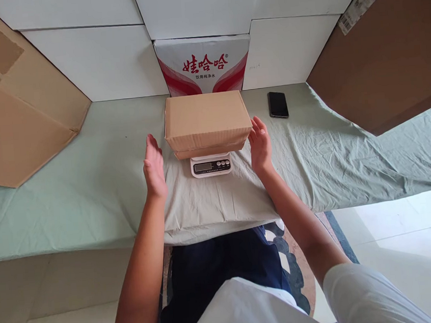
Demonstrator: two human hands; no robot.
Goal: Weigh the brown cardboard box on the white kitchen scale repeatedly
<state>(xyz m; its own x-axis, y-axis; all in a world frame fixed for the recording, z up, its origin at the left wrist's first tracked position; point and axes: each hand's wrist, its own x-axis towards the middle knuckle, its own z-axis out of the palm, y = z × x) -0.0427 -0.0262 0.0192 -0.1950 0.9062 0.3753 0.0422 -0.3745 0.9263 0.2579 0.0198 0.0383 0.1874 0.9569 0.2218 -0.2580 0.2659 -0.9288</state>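
A closed brown cardboard box [207, 118] rests on a small white digital scale [211, 165], covering most of it. Only the scale's front edge shows, with its display and buttons; I cannot make out any reading. To the left of the box, my left hand [154, 166] is held upright with its fingers stretched out and a gap between it and the cardboard. My right hand [260, 143] is at the box's right side, fingers extended and slightly curved, the tips very close to the front right corner. Whether they touch it I cannot tell.
A black phone [278, 105] lies on the green cloth [126, 153] to the right. Behind stands a white and red carton [204, 59] against white panels [94, 61]. Large cardboard sheets flank the table at left [23, 106] and right [381, 61].
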